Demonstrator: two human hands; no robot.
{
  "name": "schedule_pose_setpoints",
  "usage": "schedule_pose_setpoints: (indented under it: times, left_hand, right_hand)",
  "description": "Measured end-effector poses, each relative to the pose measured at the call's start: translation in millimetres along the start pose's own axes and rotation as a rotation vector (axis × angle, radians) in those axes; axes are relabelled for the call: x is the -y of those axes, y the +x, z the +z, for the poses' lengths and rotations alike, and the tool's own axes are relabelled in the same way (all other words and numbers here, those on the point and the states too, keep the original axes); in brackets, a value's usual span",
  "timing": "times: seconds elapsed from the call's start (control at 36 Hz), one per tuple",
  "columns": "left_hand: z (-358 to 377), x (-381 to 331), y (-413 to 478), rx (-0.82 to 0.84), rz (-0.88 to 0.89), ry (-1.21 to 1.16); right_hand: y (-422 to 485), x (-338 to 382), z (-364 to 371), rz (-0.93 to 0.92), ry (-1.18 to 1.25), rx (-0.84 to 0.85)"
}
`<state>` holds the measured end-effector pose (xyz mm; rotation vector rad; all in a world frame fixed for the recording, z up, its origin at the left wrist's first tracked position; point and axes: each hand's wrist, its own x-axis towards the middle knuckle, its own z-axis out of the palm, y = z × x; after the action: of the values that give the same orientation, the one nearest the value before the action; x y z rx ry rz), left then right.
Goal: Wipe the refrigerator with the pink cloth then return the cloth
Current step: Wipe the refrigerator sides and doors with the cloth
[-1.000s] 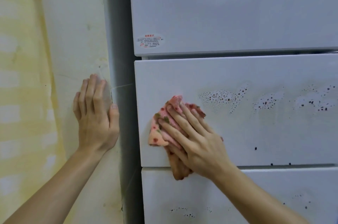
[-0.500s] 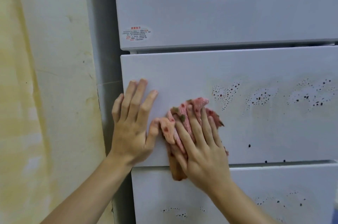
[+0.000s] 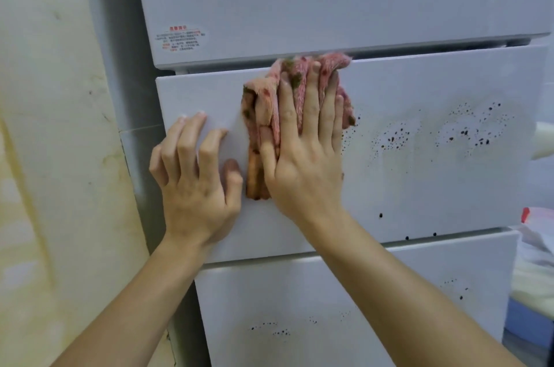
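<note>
The white refrigerator point(image 3: 419, 181) fills the view, with an upper door, a middle drawer front and a lower drawer front. Dark specks dot the middle front to the right and the lower front. The pink cloth point(image 3: 263, 115), bunched and stained, lies against the middle front near its top edge. My right hand point(image 3: 302, 151) presses it flat with straight fingers spread over it. My left hand point(image 3: 195, 175) rests on the same front just left of the cloth, fingertips bent against the surface, holding nothing.
A stained cream wall point(image 3: 60, 157) runs along the left of the refrigerator. A red-printed label point(image 3: 180, 38) sits on the upper door. At the right edge are a white bag point(image 3: 536, 235) and something blue point(image 3: 527, 324) low down.
My right hand has slid the cloth up to the top edge of the middle front. My left hand moved from the wall onto the refrigerator front.
</note>
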<state>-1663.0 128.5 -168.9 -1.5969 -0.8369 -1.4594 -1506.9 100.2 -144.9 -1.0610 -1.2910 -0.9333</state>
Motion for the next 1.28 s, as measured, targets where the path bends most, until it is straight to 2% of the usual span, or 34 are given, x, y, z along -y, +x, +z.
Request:
schedule_pose_setpoints:
  times: [0.14,0.25,0.39,0.47,0.86,1.14,1.28]
  left_hand:
    - [0,3,0,-0.011,0.018,0.012]
    - [-3,-3,6,-0.052,-0.025,-0.061]
    - [1,-13,4,-0.083,-0.074,-0.034]
    - [6,-12,1,-0.085,-0.042,0.027]
    - [7,-13,3,-0.061,-0.004,0.019]
    - [4,-17,3,-0.019,-0.039,0.052]
    - [1,-28,1,0.026,-0.094,0.019]
  right_hand:
    - [-67,-13,-4,-0.149,-0.013,0.070]
    - [-102,-22,-12,-0.185,-0.074,0.152]
    - [-100,-21,-21,-0.166,-0.033,0.189]
    - [-95,-21,-23,-0.160,-0.003,0.202]
    - [-26,-16,-21,-0.013,0.080,0.110]
    - [-101,-41,-25,-0.176,0.016,0.179]
    - [-96,-45,-35,-0.216,0.026,0.248]
